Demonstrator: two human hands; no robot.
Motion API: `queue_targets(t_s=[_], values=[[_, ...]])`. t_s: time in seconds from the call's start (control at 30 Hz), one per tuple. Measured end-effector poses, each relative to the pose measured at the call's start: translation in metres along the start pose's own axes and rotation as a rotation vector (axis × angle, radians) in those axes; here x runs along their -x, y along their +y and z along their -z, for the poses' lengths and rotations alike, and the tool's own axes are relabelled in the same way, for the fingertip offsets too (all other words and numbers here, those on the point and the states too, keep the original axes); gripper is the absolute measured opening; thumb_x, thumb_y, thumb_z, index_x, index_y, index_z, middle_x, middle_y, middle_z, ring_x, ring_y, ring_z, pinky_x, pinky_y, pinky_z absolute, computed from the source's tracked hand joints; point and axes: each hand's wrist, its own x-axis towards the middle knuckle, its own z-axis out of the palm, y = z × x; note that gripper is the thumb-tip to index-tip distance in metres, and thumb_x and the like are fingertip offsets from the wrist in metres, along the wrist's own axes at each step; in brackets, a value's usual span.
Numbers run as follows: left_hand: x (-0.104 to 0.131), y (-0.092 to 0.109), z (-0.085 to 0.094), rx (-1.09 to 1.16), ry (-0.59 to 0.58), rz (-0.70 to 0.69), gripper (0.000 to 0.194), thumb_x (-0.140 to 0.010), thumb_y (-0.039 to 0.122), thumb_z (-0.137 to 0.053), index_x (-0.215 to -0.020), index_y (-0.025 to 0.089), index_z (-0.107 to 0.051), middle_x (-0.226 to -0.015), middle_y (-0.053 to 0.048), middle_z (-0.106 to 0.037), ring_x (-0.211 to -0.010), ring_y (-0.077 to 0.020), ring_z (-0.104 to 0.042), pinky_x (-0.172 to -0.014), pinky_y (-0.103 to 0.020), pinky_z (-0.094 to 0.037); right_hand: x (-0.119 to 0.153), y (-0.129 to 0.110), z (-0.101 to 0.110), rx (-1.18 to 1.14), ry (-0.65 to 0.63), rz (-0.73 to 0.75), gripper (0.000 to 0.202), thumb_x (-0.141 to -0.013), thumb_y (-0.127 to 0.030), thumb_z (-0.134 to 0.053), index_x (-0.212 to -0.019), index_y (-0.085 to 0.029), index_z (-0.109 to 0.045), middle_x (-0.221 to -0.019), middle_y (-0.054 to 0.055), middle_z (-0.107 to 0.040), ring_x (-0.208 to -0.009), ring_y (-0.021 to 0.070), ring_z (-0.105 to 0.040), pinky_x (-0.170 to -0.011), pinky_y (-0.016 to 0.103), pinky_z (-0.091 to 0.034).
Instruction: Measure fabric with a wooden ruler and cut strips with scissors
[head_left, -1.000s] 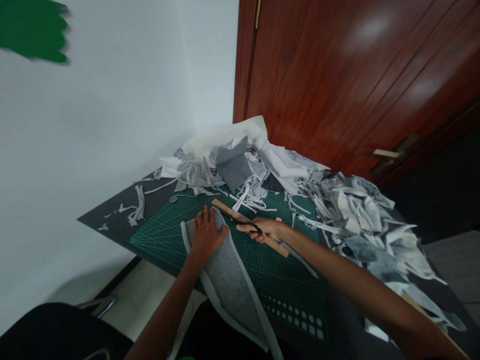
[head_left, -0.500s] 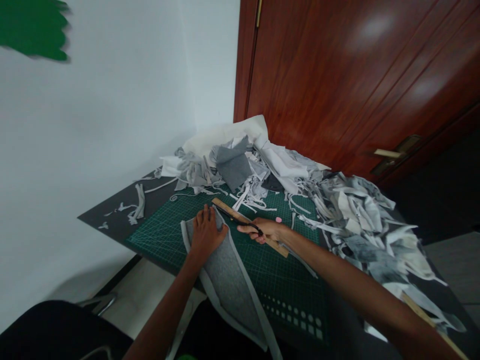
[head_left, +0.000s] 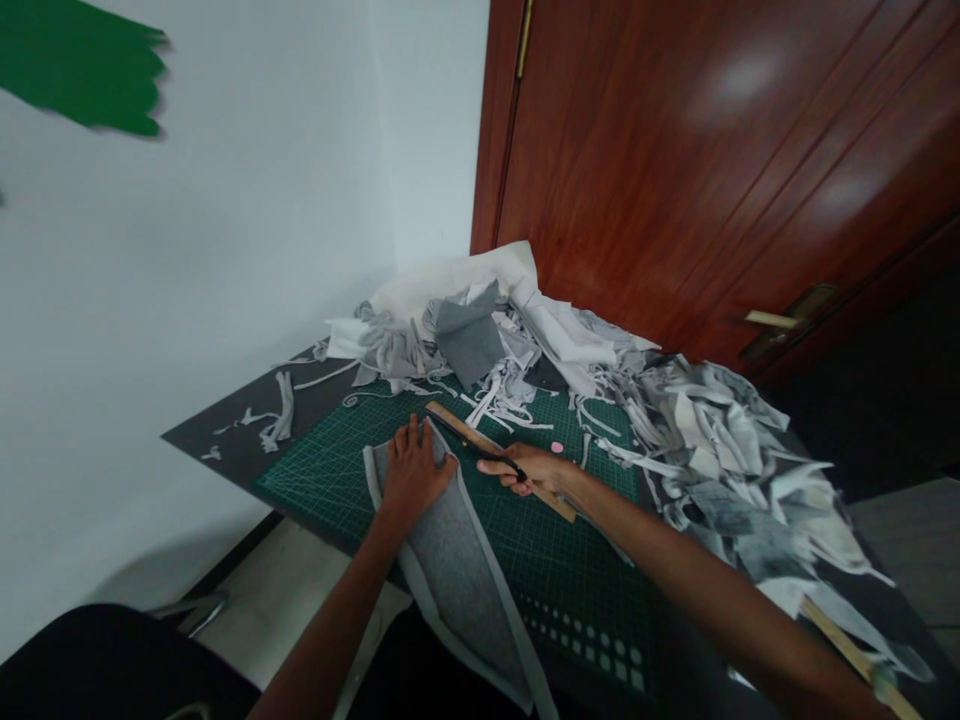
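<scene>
My left hand (head_left: 414, 472) lies with its fingers stretched out on a long piece of grey fabric (head_left: 466, 575) with paler edges. The fabric's far end rests on a green cutting mat (head_left: 319, 465), and its near end hangs over the table edge towards me. In my right hand (head_left: 531, 468) is a pair of black-handled scissors (head_left: 474, 444). The blades point to the far left, close to the fabric's top corner; whether they touch it I cannot tell. A wooden ruler (head_left: 561, 505) lies on the mat, partly under the scissors and my right hand.
Heaps of grey and white fabric scraps (head_left: 472, 335) cover the back of the table, with more scraps (head_left: 720, 420) along the right side. A small pink piece (head_left: 556, 447) lies on the mat. Beyond stands a brown door (head_left: 645, 180); a black chair (head_left: 112, 660) is at lower left.
The whole view has shifted slightly downward. The scissors, still in my right hand, stay by the fabric's top corner; my left hand keeps its place on the fabric.
</scene>
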Motion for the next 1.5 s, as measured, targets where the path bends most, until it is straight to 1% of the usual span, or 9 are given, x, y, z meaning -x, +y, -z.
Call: queue_targets(t_s=[0.27,0.4,0.57,0.67,0.8,1.0,1.2,1.37,1.5], values=[[-0.001,-0.001,0.002,-0.015,-0.009,-0.016,0.071,-0.092,0.042,-0.054,-0.147,-0.004,-0.051,-0.157,-0.032,-0.046,-0.139,-0.0460,-0.049,-0.113,-0.058,-0.040,0.044,-0.016,0.005,-0.075,0.081,0.231,0.071,-0.065,-0.084,-0.077,-0.068,-0.023,-0.040,-0.051,-0.013,-0.035,-0.038,0.0025,-0.028,-0.037,0.019,-0.025],[-0.002,-0.002,0.000,-0.025,0.002,-0.024,0.068,-0.092,0.040,-0.053,-0.146,-0.001,-0.053,-0.156,-0.031,-0.047,-0.138,-0.0454,-0.050,-0.112,-0.058,-0.041,0.081,-0.004,0.015,-0.037,0.237,0.340,0.064,-0.075,-0.075,-0.076,-0.068,-0.024,-0.040,-0.052,-0.012,-0.035,-0.038,0.0037,-0.027,-0.038,0.020,-0.023],[-0.002,-0.002,-0.004,-0.056,0.026,-0.031,0.069,-0.095,0.044,-0.050,-0.146,-0.002,-0.053,-0.155,-0.032,-0.048,-0.139,-0.0452,-0.049,-0.114,-0.057,-0.039,0.116,0.035,0.038,0.717,0.765,0.135,0.044,-0.093,-0.060,-0.062,-0.072,-0.021,-0.058,-0.061,-0.001,-0.059,-0.052,0.0137,-0.055,-0.050,0.025,-0.037],[-0.003,-0.002,-0.005,-0.060,0.033,-0.035,0.071,-0.096,0.047,-0.049,-0.146,-0.003,-0.052,-0.155,-0.032,-0.048,-0.139,-0.0453,-0.049,-0.114,-0.057,-0.039,0.132,0.057,0.056,0.921,0.904,0.017,0.028,-0.093,-0.040,-0.068,-0.075,-0.019,-0.066,-0.077,0.008,-0.072,-0.076,0.0222,-0.069,-0.066,0.029,-0.044],[-0.004,-0.002,-0.005,-0.060,0.038,-0.039,0.073,-0.096,0.048,-0.049,-0.146,-0.005,-0.052,-0.154,-0.033,-0.047,-0.139,-0.0467,-0.049,-0.113,-0.058,-0.040,0.150,0.074,0.080,1.012,0.938,-0.109,0.013,-0.090,-0.027,-0.071,-0.083,-0.016,-0.072,-0.091,0.014,-0.076,-0.091,0.0275,-0.071,-0.077,0.033,-0.046],[-0.006,-0.002,-0.004,-0.045,0.046,-0.049,0.077,-0.096,0.052,-0.049,-0.144,-0.008,-0.052,-0.153,-0.035,-0.048,-0.138,-0.0483,-0.049,-0.112,-0.058,-0.040,0.160,0.074,0.108,1.058,0.907,-0.236,0.017,-0.091,-0.028,-0.076,-0.091,-0.011,-0.074,-0.097,0.018,-0.076,-0.098,0.0299,-0.072,-0.085,0.037,-0.051],[-0.006,-0.003,-0.005,-0.006,0.078,-0.056,0.072,-0.095,0.051,-0.050,-0.144,-0.002,-0.054,-0.151,-0.035,-0.051,-0.138,-0.0471,-0.050,-0.112,-0.060,-0.040,0.160,0.057,0.120,1.016,0.846,-0.237,0.037,-0.101,-0.038,-0.067,-0.132,-0.018,-0.063,-0.133,0.010,-0.065,-0.112,0.0248,-0.067,-0.094,0.046,-0.059],[-0.008,-0.005,-0.007,0.068,0.108,-0.070,0.074,-0.093,0.049,-0.053,-0.148,-0.001,-0.047,-0.149,-0.032,-0.052,-0.139,-0.0448,-0.048,-0.112,-0.057,-0.041,0.175,0.033,0.109,0.952,0.926,-0.109,0.033,-0.105,-0.037,-0.061,-0.131,-0.017,-0.064,-0.133,0.011,-0.064,-0.114,0.0249,-0.067,-0.096,0.044,-0.058],[-0.012,-0.006,-0.007,0.148,0.130,-0.101,0.072,-0.093,0.047,-0.056,-0.150,0.004,-0.045,-0.148,-0.028,-0.051,-0.140,-0.0418,-0.045,-0.113,-0.056,-0.040,0.175,0.041,0.038,0.891,1.030,0.094,0.022,-0.104,-0.024,-0.057,-0.120,-0.014,-0.069,-0.121,0.015,-0.071,-0.112,0.0251,-0.068,-0.102,0.040,-0.053]])
